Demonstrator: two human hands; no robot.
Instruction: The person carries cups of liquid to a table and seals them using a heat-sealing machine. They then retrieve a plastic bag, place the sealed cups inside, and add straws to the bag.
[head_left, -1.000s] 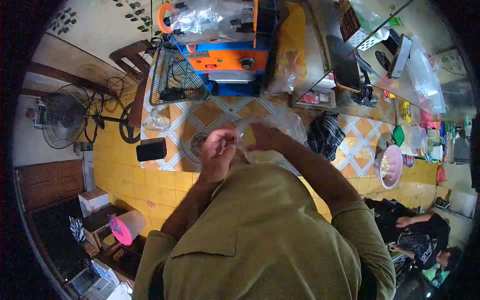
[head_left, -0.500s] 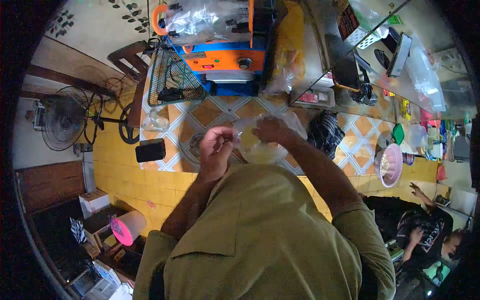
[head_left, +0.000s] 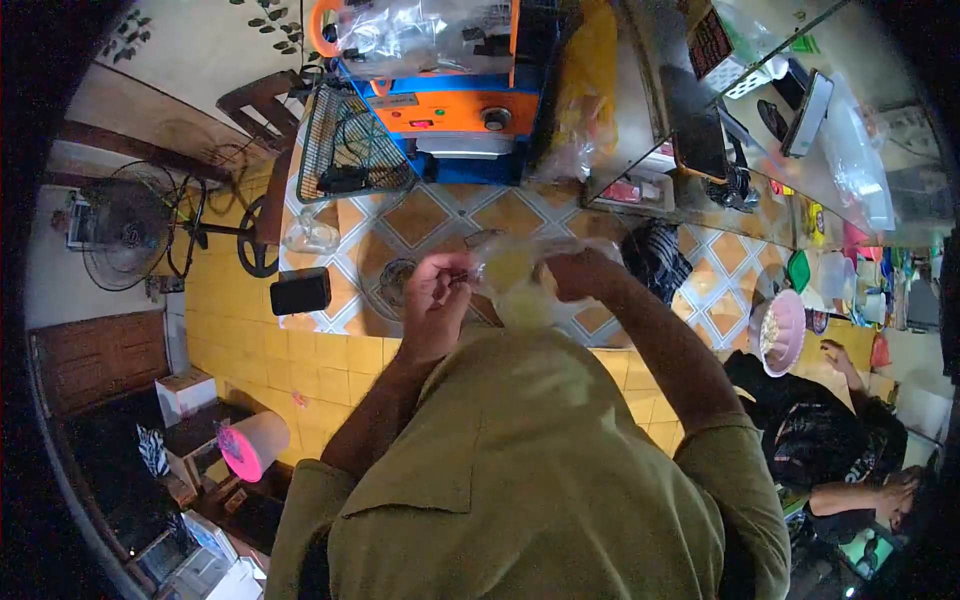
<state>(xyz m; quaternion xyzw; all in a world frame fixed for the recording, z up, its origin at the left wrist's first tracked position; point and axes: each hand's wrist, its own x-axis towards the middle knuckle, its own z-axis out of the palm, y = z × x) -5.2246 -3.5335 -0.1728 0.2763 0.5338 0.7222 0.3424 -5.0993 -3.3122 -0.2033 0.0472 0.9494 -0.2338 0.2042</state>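
Note:
A clear plastic bag (head_left: 520, 285) with something pale yellow inside hangs between my hands, just in front of my shirt. My left hand (head_left: 438, 300) pinches the bag's left edge with fingers and thumb. On the right side, my right hand (head_left: 578, 275) is closed on the bag, its fingertips partly hidden and blurred. The patterned table (head_left: 440, 225) lies beneath. Ahead stands an orange and blue machine (head_left: 460, 115) with a knob and a red switch.
A black phone (head_left: 301, 293) and a glass jar (head_left: 312, 232) sit at the left. Beyond are a wire basket (head_left: 350, 150) and a fan (head_left: 128, 232). Dark cloth (head_left: 655, 260) and a pink bowl (head_left: 782, 335) are rightward. Another person (head_left: 820, 430) is at lower right.
My right hand has moved slightly right and down, drawing the bag's right side along. My left hand keeps its hold. The other person has bent and raised an arm to the head.

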